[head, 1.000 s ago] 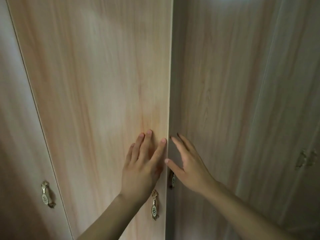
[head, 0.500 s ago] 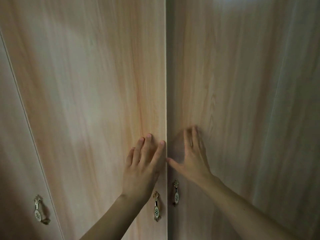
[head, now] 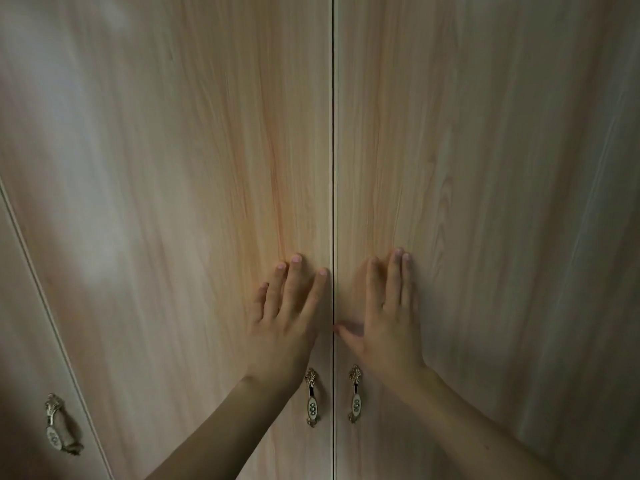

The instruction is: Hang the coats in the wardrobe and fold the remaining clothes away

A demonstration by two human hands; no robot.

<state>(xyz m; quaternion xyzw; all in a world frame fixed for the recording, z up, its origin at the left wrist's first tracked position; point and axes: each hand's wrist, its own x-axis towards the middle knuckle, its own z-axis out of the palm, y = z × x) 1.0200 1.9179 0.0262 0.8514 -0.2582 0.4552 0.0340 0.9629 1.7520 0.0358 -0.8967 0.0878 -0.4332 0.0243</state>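
Two light wood wardrobe doors fill the view, the left door (head: 180, 168) and the right door (head: 485, 168), closed with only a thin seam between them. My left hand (head: 284, 323) presses flat on the left door just beside the seam, fingers straight and spread. My right hand (head: 388, 320) presses flat on the right door, fingers together and thumb reaching toward the seam. No coats or other clothes are in view.
Ornate brass handles hang below my hands: one handle (head: 311, 398) on the left door and another handle (head: 355, 394) on the right door. A third handle (head: 55, 424) sits on a further wardrobe door (head: 31, 323) at the far left.
The right door has swung closed against the left one, and my right hand has gone from its edge to lying flat on its face. My left hand has stayed pressed in place.
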